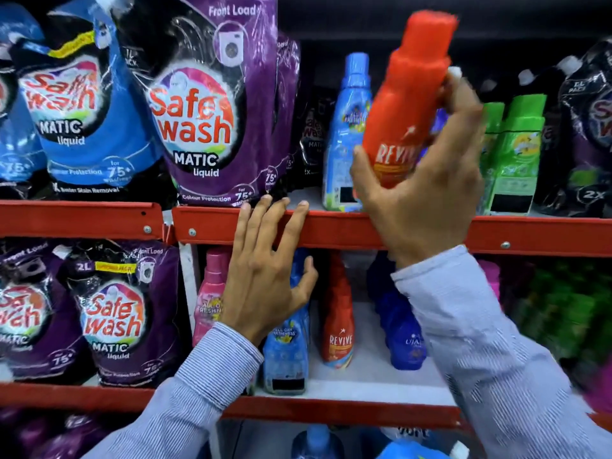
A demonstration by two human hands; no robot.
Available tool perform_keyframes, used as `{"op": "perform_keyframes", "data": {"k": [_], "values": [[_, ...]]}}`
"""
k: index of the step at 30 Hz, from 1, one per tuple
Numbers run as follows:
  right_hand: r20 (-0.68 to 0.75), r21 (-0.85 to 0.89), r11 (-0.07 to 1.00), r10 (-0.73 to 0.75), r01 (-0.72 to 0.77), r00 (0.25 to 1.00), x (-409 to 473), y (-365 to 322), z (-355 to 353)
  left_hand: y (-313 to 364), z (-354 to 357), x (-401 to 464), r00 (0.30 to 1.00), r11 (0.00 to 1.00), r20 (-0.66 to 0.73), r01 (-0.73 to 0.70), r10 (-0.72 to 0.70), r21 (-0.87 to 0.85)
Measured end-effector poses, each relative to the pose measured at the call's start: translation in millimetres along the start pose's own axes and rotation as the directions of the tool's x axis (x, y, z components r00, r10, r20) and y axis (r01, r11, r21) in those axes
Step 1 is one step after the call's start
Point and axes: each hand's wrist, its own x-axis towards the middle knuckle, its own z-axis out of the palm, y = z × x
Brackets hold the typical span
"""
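**Red bottle held up at the upper shelf**

The red bottle is in the right hand, which grips its lower half: the thumb wraps the near side over the "Revive" label and the fingers curl round the far side. The bottle is capped and tilts slightly to the right, above the upper shelf and clear of its board. Its wall is opaque, so what it holds cannot be seen.

Just left of that hand, a light blue bottle stands upright on the shelf. Just right of the hand stand green bottles, close together. Past them is a dark pouch.

The left hand lies flat with its fingers spread. Their tips rest on the red shelf rail and the thumb points out to the right. Above its fingertips stands a purple pouch marked "Safe wash Matic liquid". A blue pouch of the same make is further left.

On the lower shelf, a pink bottle is partly hidden behind the left hand. Below its thumb is a pale blue bottle. To the right of that come a small red bottle and a dark blue bottle. All four are upright and capped. Purple pouches fill the space to the left of the wrist.
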Motion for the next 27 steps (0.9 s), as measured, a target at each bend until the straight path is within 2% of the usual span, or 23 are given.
{"op": "perform_keyframes", "data": {"k": [3, 8, 12, 16, 21, 27], "values": [[0.021, 0.014, 1.0, -0.019, 0.019, 1.0, -21.6, -3.3, -32.3, 0.9, 1.5, -1.0, 1.0, 1.0, -0.022, 0.008, -0.008, -0.021], [0.248, -0.046, 0.996, 0.088, -0.079, 0.965, -98.4, 18.3, -51.3, -0.3, 3.0, -0.7, 0.999, 1.0, -0.033, 0.01, -0.011, -0.022], [0.421, -0.148, 0.968, 0.249, -0.205, 0.872, -159.6, 47.1, -42.1, 2.2, 6.1, -2.0, 0.999, 0.999, -0.044, 0.028, -0.029, -0.025], [0.558, -0.227, 0.949, 0.313, -0.221, 0.769, -204.0, 68.1, -27.0, 5.7, 9.7, -1.9, 0.996, 0.999, -0.072, 0.051, -0.051, -0.011], [0.647, -0.33, 0.926, 0.363, -0.182, 0.67, -241.3, 86.4, -13.4, 8.1, 10.7, -1.2, 0.994, 0.997, -0.084, 0.07, -0.071, -0.012], [0.652, -0.356, 0.913, 0.396, -0.201, 0.647, -254.0, 93.7, -7.4, 8.7, 11.2, -1.5, 0.994, 0.998, -0.083, 0.069, -0.069, -0.006]]}}
